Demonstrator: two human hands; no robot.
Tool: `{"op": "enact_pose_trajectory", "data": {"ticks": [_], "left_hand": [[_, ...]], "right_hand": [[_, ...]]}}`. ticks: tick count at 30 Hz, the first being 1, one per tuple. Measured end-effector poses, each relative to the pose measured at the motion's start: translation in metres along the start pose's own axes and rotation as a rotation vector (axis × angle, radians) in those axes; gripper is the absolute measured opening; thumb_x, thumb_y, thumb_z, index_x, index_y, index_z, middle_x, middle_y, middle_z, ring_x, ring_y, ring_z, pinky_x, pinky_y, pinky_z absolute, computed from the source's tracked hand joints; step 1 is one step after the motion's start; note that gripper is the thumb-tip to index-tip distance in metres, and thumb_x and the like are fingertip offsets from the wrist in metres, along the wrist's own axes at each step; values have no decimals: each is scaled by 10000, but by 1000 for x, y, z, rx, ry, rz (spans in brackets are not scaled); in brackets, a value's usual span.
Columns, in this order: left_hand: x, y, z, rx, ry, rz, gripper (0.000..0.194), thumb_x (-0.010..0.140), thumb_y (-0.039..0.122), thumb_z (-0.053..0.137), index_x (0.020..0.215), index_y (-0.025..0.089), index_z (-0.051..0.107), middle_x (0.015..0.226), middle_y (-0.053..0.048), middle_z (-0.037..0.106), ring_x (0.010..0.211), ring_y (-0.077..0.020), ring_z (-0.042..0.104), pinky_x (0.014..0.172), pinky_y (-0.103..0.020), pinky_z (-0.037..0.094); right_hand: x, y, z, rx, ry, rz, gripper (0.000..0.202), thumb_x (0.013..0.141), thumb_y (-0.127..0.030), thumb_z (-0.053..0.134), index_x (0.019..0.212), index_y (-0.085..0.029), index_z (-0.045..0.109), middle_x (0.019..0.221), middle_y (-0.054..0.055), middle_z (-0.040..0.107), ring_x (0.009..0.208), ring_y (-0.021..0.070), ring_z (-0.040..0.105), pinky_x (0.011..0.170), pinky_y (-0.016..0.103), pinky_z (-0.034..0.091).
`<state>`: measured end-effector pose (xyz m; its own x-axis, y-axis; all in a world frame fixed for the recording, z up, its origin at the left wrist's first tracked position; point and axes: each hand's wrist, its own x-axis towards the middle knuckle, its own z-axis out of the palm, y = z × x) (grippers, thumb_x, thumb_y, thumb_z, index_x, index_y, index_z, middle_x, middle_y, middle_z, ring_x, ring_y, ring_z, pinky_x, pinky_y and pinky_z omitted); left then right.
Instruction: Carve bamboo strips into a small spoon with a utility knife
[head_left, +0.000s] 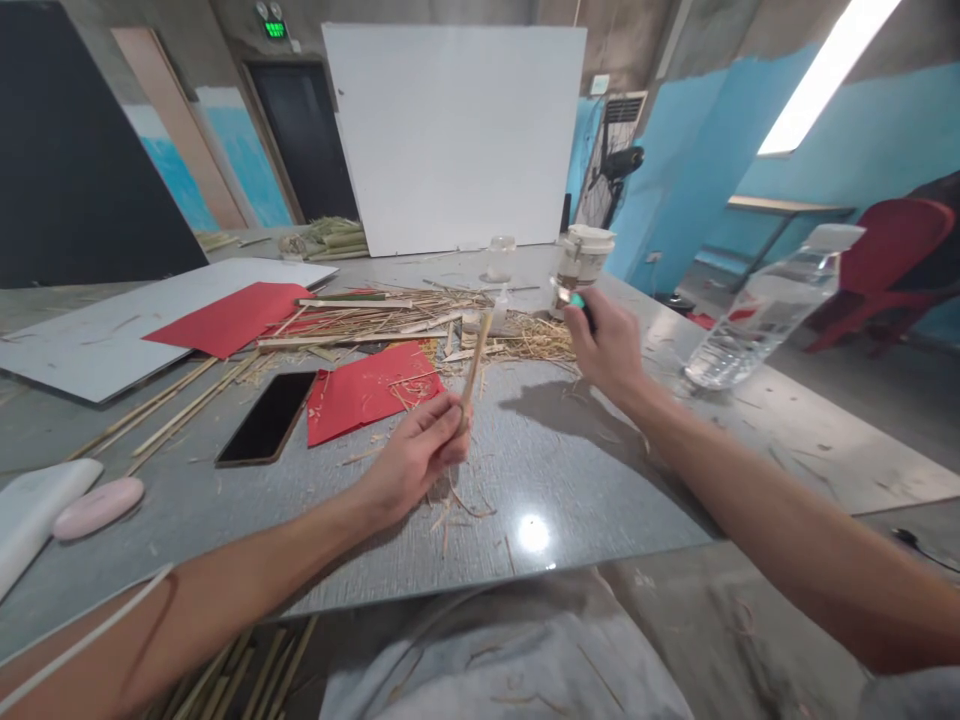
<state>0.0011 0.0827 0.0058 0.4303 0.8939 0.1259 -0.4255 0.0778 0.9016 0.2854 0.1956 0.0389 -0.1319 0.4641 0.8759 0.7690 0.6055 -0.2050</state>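
My left hand (429, 447) is closed around the lower end of a straw-coloured stalk (475, 365) that points upward over the grey table (600, 490). Its upper end is free and paler. To the right and higher up, my right hand (606, 335) is closed on a small tool (576, 299) with a green part and a shiny metal tip; most of it is hidden in the fingers. The tool and the stalk are apart. Left of my left hand lies a red sheet (367, 395) with thin shavings on it.
A phone (268, 418) and a pink oval object (99, 508) lie at the left. Dry stalks (375, 318) and shavings (540, 338) cover the middle back. White cups (589, 250) stand behind my right hand, a water bottle (765, 310) at the right. A white board (457, 140) stands behind.
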Motion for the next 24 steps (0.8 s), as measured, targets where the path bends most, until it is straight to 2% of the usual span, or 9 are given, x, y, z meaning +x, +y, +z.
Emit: {"op": "enact_pose_trajectory", "data": {"ticks": [4, 8, 14, 20, 22, 24], "left_hand": [[7, 5, -11, -6, 53, 44, 341, 957, 455, 822, 852, 187, 639, 673, 71, 375, 590, -101, 294, 577, -200, 349], [9, 4, -13, -24, 67, 57, 354, 938, 448, 842, 829, 187, 628, 710, 66, 391, 590, -93, 294, 567, -194, 350], [4, 0, -12, -42, 10, 5, 298, 935, 437, 848, 967, 201, 668, 690, 81, 378, 591, -99, 303, 589, -205, 354], [4, 3, -12, -21, -41, -3, 356, 957, 481, 821, 871, 207, 612, 673, 84, 352, 596, -105, 266, 612, -226, 339], [1, 2, -9, 9, -68, -25, 379, 951, 501, 822, 853, 198, 617, 672, 81, 365, 591, -99, 270, 596, -228, 309], [-3, 0, -5, 53, -107, -70, 399, 934, 513, 834, 836, 184, 632, 673, 72, 392, 583, -94, 291, 573, -236, 278]], "right_hand": [[-18, -39, 12, 92, -165, -180, 342, 1144, -506, 432, 1009, -235, 592, 784, 12, 625, 658, 179, 539, 624, 329, 376], [-30, -71, 19, 141, -278, -370, 397, 1154, -543, 412, 1064, -214, 614, 883, 47, 694, 754, 187, 608, 667, 320, 432], [-31, -74, 18, 103, -325, -516, 540, 1158, -624, 315, 1057, -213, 650, 869, 59, 703, 761, 209, 602, 667, 349, 413], [-23, -66, 15, 37, -275, -463, 560, 1089, -734, 424, 998, -248, 685, 834, 51, 687, 767, 221, 594, 687, 366, 412], [-16, -56, 14, 17, -202, -360, 520, 1104, -695, 427, 1005, -249, 674, 828, 48, 673, 742, 215, 579, 664, 360, 398], [-8, -40, 12, -18, -76, -197, 451, 1154, -568, 375, 1011, -238, 646, 796, 43, 631, 672, 203, 519, 613, 354, 337]]}}
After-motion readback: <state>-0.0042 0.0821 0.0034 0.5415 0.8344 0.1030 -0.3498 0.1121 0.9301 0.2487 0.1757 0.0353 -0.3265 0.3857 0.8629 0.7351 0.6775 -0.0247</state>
